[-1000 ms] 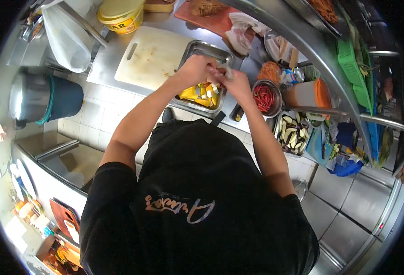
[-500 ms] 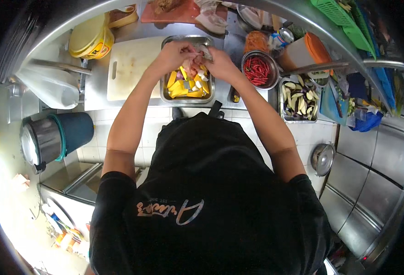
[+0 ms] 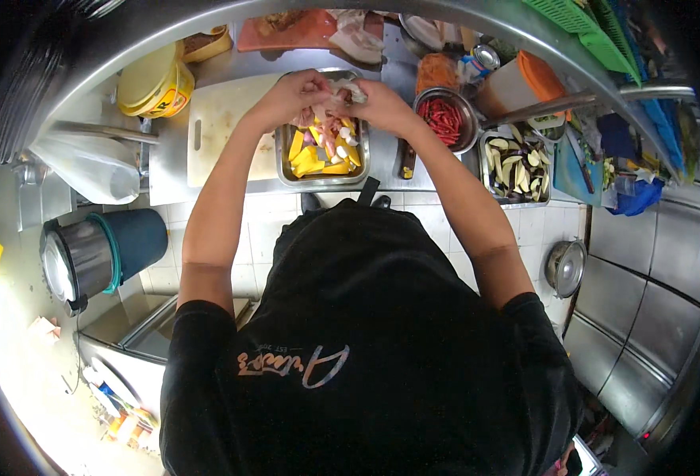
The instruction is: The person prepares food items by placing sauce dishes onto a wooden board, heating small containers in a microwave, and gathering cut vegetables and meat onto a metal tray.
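Over a metal tray (image 3: 284, 163), my two hands hold a crumpled clear plastic bag (image 3: 344, 94) between them. My left hand (image 3: 296, 97) has its fingers pinched on the bag's left side. The fingers of my right hand (image 3: 383, 109) are closed round its right side. Beneath the bag, pinkish pieces (image 3: 332, 129) that look like raw meat or shrimp hang down or rest on the yellow squash chunks (image 3: 309, 161) in the tray. Small white and purple pieces lie among the squash. The tray's far end is partly hidden by my hands.
Left of the tray lies a white cutting board (image 3: 231, 131), with a yellow tub (image 3: 153, 87) beyond it. To the right are a dark-handled knife (image 3: 407, 159), a bowl of red chilies (image 3: 443, 119) and a tray of cut eggplant (image 3: 517, 166). A metal rail (image 3: 302, 9) arches overhead.
The pinkish pieces, bunched between my hands before, now show lower, against the squash. More of the crumpled bag shows between my fingers. The whole view has shifted slightly.
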